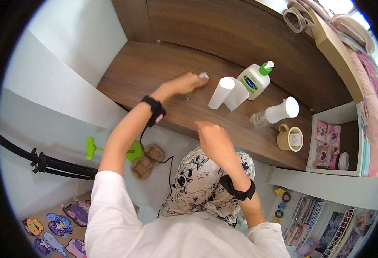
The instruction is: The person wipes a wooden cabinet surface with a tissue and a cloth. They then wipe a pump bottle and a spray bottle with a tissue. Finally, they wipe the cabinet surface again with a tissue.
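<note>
My left hand (190, 82), slightly blurred, grips a crumpled white wad (203, 75), which looks like paper towel, over the brown wooden desktop (144, 74). A roll of white paper towel (220, 93) stands upright to the right of that hand, with one sheet (237, 95) hanging unrolled. Close behind the roll is a white Cetaphil pump bottle (253, 82) with a green collar. My right hand (213, 138) is at the front edge of the desk, fingers curled and their undersides hidden. Further right stands a clear spray bottle (259, 120) with a white head (282, 111).
A beige mug (284, 140) holding a small labelled item is near the desk's right end. Beyond it is a white cubby (335, 108) with pink packets. Below the desk are a cardboard cup carrier (147, 161), a black cable (166, 159) and a green object (134, 151).
</note>
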`<state>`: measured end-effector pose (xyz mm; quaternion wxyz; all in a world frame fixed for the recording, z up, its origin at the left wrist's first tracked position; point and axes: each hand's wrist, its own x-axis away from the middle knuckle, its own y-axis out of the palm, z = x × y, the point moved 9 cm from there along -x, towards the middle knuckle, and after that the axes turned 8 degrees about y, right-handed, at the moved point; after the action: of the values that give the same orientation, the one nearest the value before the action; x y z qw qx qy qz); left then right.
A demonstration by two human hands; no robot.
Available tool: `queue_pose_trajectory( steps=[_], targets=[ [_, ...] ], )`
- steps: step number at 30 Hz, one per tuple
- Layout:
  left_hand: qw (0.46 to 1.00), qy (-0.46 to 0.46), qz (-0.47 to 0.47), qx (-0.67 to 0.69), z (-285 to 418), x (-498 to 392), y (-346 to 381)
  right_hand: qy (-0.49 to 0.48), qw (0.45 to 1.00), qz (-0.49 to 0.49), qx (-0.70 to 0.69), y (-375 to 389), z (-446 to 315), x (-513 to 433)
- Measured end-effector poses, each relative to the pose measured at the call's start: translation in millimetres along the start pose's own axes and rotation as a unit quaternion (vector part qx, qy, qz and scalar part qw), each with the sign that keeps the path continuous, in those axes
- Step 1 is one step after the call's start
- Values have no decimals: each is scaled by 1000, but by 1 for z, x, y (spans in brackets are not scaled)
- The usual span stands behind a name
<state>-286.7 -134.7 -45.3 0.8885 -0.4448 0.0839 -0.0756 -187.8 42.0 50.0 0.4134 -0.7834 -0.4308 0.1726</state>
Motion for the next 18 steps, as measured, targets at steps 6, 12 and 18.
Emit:
queue_pose_trajectory(
  steps=[6, 12, 18],
  targets=[
    [999, 23, -3, 45, 69, 70, 11, -73, 996, 42, -34, -8, -12, 5],
    [908, -98, 337, -228, 12, 172, -104, -54, 998, -24, -32, -5, -16, 10],
    [933, -249, 224, -133, -49, 190, -59, -81, 995, -25, -51, -10, -24, 15]
  ],
)
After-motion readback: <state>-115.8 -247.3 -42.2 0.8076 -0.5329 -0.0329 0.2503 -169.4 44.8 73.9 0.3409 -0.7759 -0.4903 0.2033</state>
